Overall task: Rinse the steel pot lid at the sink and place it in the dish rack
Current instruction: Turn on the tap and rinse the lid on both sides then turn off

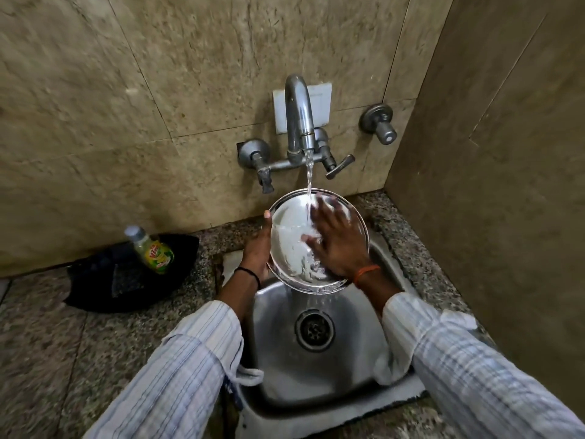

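The steel pot lid (pixel 286 239) sits tilted under the tap stream, above the sink (pixel 319 369). The left hand (pixel 258 248) grips its rim from behind; the right hand (pixel 338 239) lies flat and spread on the face. Thin, rigid, wet and probably slippery: hold by the rim.

your right hand (pixel 337 240) covered a good chunk of the steel lid (pixel 289 229), and the foam hid more of its face. most of your left hand (pixel 257 248) sat behind the rim, only the thumb showed. the label on the green bottle (pixel 151 250) was too blurry to read. both sleeves ran off the bottom edge.
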